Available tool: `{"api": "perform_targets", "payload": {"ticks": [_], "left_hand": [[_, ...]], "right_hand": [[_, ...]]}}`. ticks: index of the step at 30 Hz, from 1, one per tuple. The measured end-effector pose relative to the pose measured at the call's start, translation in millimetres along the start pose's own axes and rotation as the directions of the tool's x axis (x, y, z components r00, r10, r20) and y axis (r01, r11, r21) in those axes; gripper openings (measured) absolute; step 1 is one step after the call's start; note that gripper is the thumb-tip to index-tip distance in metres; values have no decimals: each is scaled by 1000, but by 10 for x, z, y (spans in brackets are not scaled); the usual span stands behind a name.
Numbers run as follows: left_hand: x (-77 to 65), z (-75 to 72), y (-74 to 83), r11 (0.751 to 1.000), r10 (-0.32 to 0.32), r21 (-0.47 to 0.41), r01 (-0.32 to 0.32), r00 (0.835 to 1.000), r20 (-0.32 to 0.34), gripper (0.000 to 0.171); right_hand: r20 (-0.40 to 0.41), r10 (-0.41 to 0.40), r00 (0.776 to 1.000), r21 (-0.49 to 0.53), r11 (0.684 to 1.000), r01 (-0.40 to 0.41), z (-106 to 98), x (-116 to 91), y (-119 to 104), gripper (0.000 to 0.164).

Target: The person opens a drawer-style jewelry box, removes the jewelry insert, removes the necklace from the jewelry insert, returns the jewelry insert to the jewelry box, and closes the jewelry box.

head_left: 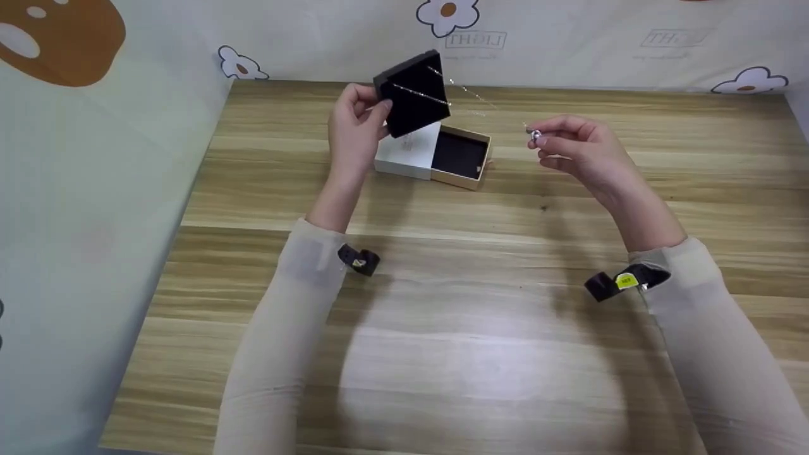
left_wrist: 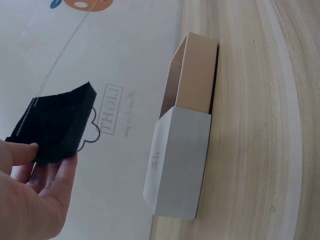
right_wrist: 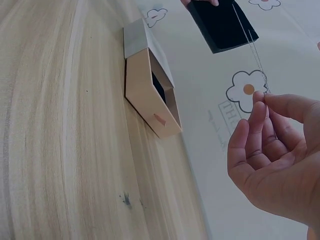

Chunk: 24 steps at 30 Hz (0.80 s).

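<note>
My left hand [head_left: 359, 129] pinches a black foam jewelry pad [head_left: 414, 101] by its left edge, holding it tilted above the table. A thin silver necklace [head_left: 420, 95] crosses the pad's face, and its chain stretches rightward through the air. At the other end my right hand [head_left: 584, 148] pinches the necklace by a shiny silver pendant [head_left: 535, 135] between thumb and fingertips. In the right wrist view two strands of chain [right_wrist: 256, 52] run from the pad to the fingertips. Below the pad stands a white sleeve box [head_left: 407, 155] with its drawer [head_left: 456, 180] pulled partly out to the right.
The box rests on a wood-grain table [head_left: 442, 284] near its back edge. A dark mark [head_left: 543, 208] shows on the tabletop right of the box. Behind the table hangs a pale cloth [head_left: 341, 38] printed with flowers.
</note>
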<state>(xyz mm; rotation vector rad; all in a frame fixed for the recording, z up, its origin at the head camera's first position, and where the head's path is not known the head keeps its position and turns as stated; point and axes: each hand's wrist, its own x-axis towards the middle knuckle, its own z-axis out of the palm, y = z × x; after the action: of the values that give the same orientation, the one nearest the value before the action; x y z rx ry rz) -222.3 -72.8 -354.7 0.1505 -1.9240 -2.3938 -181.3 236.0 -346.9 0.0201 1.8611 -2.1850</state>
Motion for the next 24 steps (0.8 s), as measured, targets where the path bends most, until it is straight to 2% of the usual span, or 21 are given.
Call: {"api": "perform_targets", "payload": {"ticks": [17, 24], "left_hand": [[9, -4, 8, 999, -18, -30, 17, 1000, -24, 10], [2, -19, 12, 1000, 3, 23, -2, 1000, -18, 10]], "right_hand": [[4, -7, 1000, 9, 1000, 7, -48, -33, -1, 16], [-4, 5, 1000, 28, 1000, -5, -57, -39, -23, 15]]}}
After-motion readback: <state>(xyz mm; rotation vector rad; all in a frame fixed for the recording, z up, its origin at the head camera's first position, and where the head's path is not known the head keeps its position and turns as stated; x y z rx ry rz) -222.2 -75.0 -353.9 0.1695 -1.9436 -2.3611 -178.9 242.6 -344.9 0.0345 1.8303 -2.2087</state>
